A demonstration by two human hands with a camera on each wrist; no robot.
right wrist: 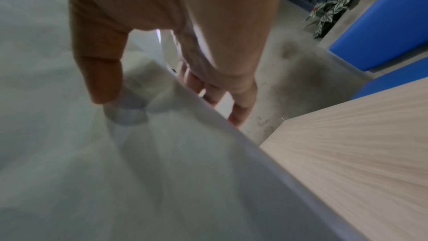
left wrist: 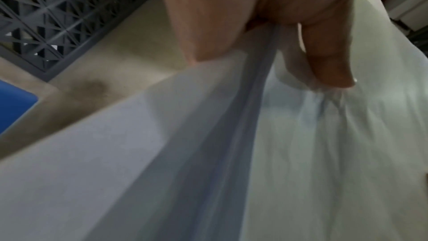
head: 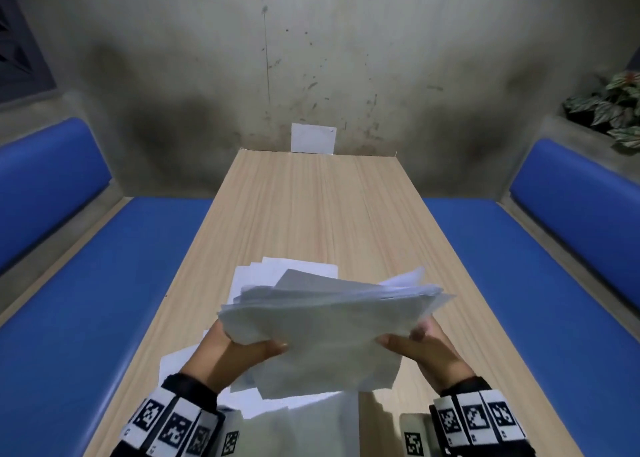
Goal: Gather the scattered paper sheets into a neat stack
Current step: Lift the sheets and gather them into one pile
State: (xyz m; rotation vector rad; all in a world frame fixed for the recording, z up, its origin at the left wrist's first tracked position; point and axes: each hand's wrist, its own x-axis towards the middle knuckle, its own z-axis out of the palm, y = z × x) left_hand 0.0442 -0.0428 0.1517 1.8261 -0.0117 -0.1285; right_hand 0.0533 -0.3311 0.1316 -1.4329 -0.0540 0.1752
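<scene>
An uneven bundle of white paper sheets (head: 322, 321) is lifted above the near half of the wooden table (head: 311, 207). My left hand (head: 235, 349) grips its left edge, thumb on top and fingers hidden beneath. My right hand (head: 419, 342) grips the right edge the same way. In the left wrist view the thumb (left wrist: 329, 58) presses into the paper sheets (left wrist: 324, 153). The right wrist view has the thumb (right wrist: 99, 72) on top of the sheets (right wrist: 92, 153) and fingers (right wrist: 241, 109) under them. More loose sheets (head: 277, 269) lie on the table below and behind the bundle.
A single white sheet (head: 313, 138) leans against the stained wall at the table's far end. Blue cushioned benches (head: 86, 300) run along both sides of the table. A leafy plant (head: 613, 106) stands on a ledge at the far right.
</scene>
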